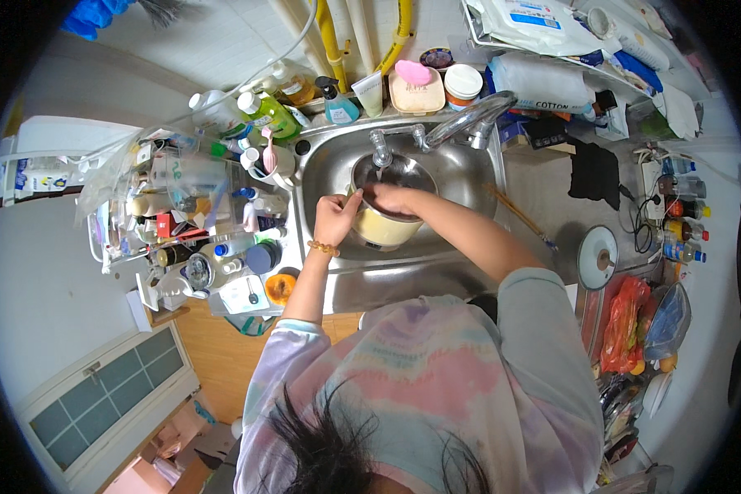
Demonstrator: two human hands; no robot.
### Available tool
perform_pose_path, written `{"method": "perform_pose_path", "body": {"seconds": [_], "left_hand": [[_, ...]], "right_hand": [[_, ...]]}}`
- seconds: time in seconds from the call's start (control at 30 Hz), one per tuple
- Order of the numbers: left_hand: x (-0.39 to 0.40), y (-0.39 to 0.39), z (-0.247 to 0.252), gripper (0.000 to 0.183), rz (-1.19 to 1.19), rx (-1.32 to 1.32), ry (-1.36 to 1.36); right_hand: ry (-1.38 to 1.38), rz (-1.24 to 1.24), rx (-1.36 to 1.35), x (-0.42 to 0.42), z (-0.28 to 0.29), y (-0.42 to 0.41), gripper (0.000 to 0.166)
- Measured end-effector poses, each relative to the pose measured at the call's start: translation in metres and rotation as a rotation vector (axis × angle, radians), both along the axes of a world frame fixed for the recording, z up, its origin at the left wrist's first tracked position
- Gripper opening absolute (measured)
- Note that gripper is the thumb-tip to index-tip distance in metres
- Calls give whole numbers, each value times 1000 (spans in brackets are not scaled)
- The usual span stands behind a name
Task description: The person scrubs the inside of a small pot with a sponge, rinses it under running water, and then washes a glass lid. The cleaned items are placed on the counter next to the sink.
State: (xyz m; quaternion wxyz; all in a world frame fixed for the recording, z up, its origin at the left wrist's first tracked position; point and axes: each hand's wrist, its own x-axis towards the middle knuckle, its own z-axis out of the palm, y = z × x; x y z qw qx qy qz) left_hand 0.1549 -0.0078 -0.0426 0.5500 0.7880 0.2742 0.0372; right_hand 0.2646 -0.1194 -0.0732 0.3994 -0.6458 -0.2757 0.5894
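Note:
A pale yellow pot with a steel inside sits tilted in the stainless steel sink. My left hand grips it at its left side, thumb up at the rim. My right hand reaches inside the pot, and its fingers are mostly hidden there, so what they hold does not show. Over the pot's far edge stands a small chrome tap, with what looks like water below its spout. A larger chrome faucet arches at the sink's back right.
A slim brown stick lies across the sink's right edge. A pot lid and black cloth are farther right. Bottles, including a green one, and a cup crowd the left. A soap box stands behind the sink.

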Motion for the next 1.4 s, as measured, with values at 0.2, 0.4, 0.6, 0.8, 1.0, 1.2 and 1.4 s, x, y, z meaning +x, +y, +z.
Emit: {"method": "perform_pose_path", "body": {"seconds": [0.2,0.4,0.6,0.8,1.0,1.2,1.4], "left_hand": [[-9,8,13,43,14,-153,15],[-5,0,20,42,-105,-322,37],[-7,16,34,40,28,-296,88],[-1,13,17,42,52,-121,4],[-10,13,16,43,87,-44,72],[-21,19,1,46,146,0,80],[-26,15,12,48,156,70,106]], "right_hand": [[-754,861,-277,22,0,-20,30],[-1598,989,385,47,16,-5,18],[-1409,831,19,33,-1,-26,17],[294,287,-337,13,7,-20,33],[445,-648,154,22,-13,6,31],[-39,-917,326,7,-14,41,14],[-503,-742,-153,9,20,31,24]]}}
